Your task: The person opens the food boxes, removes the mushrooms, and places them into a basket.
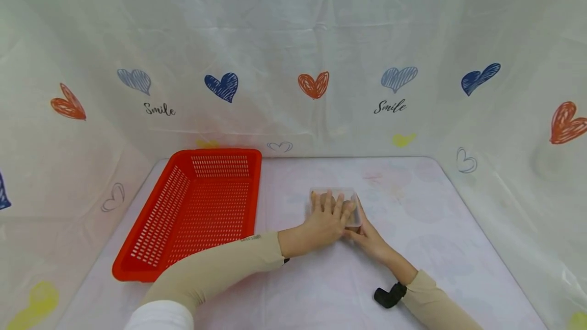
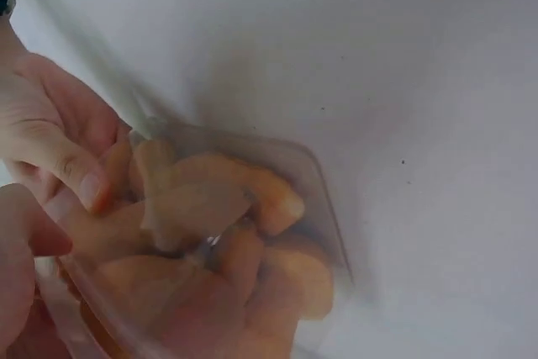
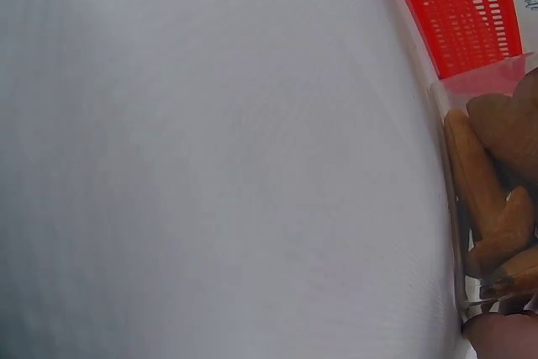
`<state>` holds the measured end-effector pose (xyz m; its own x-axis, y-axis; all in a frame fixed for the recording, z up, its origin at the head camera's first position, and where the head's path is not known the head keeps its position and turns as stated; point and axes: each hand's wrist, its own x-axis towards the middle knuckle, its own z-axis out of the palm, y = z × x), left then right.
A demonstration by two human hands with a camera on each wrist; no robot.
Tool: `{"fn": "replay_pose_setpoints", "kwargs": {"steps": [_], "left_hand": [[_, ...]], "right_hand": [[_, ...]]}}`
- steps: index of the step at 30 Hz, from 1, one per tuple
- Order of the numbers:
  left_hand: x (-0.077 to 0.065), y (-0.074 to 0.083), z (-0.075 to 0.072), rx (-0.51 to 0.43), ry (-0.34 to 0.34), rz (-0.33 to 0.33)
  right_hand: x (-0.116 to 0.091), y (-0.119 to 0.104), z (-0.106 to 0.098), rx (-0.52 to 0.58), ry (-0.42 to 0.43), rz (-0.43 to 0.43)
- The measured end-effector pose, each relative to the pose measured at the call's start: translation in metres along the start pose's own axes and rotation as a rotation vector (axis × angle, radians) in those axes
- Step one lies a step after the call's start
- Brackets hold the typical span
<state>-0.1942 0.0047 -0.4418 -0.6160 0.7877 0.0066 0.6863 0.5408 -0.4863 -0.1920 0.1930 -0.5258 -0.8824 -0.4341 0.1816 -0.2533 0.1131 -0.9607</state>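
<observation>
A clear plastic box (image 1: 354,218) rests on the table, filled with orange-brown, wedge-like pieces (image 2: 193,208) whose exact kind I cannot tell. My left hand (image 1: 323,225) lies over its top with fingers spread and straight. From the near right side my right hand (image 1: 370,239) grips the box, thumb at the front corner and fingers along the side wall. In the left wrist view, the right hand (image 2: 63,124) shows beside the box's edge. Several pieces (image 3: 483,174) show through the box wall at the right border of the right wrist view. The left palm's underside is hidden.
A large red perforated basket (image 1: 215,208) stands on the left half of the table, next to my left forearm. White cloth covers the table (image 1: 412,208). A white curtain with printed hearts (image 1: 284,39) hangs behind and at both sides.
</observation>
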Motion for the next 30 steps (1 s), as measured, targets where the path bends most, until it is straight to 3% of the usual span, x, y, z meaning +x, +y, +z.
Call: {"fn": "replay_pose_setpoints", "kwargs": {"steps": [4,6,12,15,20,24,30], "left_hand": [[0.002,-0.005,-0.006,0.018,0.05,-0.004],[0.003,-0.008,-0.011,-0.014,0.019,-0.003],[0.006,-0.025,-0.024,-0.199,-0.154,0.02],[0.007,-0.035,-0.029,-0.286,-0.198,0.056],[0.009,-0.057,-0.038,-0.566,-0.257,0.106],[0.008,-0.077,-0.038,-0.804,-0.221,0.115],[0.011,-0.104,-0.032,-0.994,-0.123,0.104]], "right_hand": [[-0.001,0.001,-0.001,0.008,-0.003,-0.03],[-0.001,0.0,-0.003,0.02,-0.011,-0.029],[0.001,-0.001,-0.003,0.031,-0.024,-0.008],[0.001,0.0,-0.003,0.034,-0.024,-0.003],[0.0,-0.003,-0.002,0.022,-0.006,0.066],[0.0,-0.006,-0.002,-0.018,0.008,0.124],[0.0,-0.008,-0.001,-0.068,0.044,0.174]]}}
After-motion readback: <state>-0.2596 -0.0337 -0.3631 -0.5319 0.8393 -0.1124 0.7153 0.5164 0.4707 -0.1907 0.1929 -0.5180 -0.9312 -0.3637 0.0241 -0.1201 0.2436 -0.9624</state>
